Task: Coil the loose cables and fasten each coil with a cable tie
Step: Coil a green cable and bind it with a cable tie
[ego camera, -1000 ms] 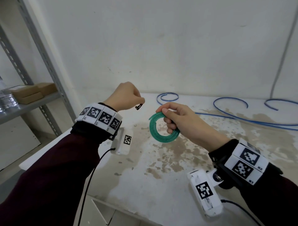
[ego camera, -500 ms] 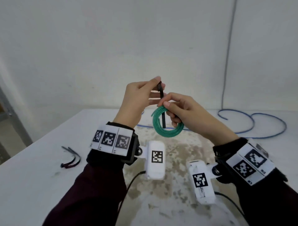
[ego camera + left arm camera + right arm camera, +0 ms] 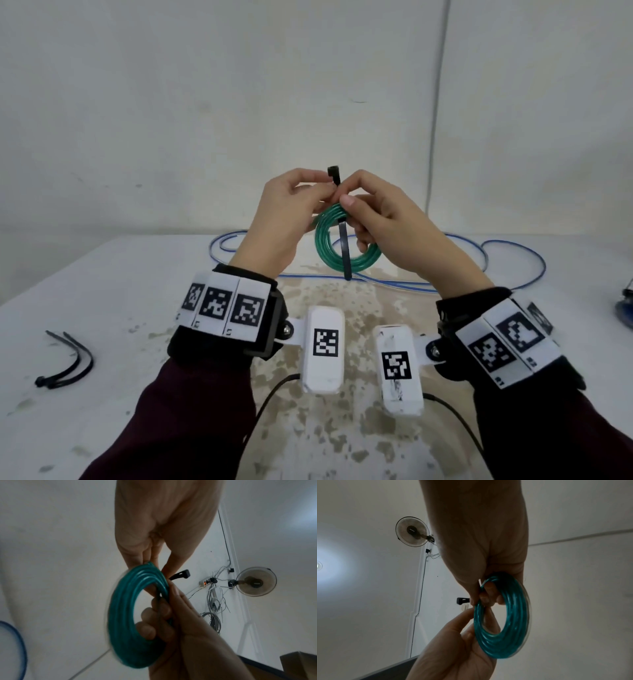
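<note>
Right hand (image 3: 383,222) pinches the coil (image 3: 342,246); left hand (image 3: 284,212) pinches the tie (image 3: 343,240). Keep turns bunched while feeding the tail into the head.

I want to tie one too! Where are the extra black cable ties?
In the head view, the spare cable ties lie on the white table at the far left, beyond the left hand, well away from the green coil.

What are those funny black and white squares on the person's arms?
Bare hands, dark maroon sleeves. Each wrist wears a black band with white tiles of black square codes. A white camera box with its own code hangs beside each band, trailing a black cable.
</note>
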Demonstrator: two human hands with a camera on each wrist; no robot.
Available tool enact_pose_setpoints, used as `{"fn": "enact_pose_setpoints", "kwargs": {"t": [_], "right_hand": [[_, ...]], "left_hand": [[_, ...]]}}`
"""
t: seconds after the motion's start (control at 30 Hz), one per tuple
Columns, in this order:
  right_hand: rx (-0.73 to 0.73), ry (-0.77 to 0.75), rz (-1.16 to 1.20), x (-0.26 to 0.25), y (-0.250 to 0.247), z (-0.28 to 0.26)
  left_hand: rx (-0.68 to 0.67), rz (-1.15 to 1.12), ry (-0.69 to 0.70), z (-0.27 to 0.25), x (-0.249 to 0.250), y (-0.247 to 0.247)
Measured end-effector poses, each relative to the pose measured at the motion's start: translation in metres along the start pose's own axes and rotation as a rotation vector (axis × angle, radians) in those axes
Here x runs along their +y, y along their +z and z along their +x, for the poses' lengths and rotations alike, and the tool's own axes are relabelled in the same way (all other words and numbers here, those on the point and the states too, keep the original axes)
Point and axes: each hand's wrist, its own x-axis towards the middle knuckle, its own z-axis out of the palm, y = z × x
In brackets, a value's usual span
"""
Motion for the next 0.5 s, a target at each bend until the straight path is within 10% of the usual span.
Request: {"fn": "enact_pose_setpoints", "kwargs": {"t": [0.5], "right_hand": [[0.077,0.100,-0.048,-0.0009,0.0008,0.0006]], "left_hand": [[-0.321,0.137,-0.032,-0.0083,-0.0008,-0.0007]]}}
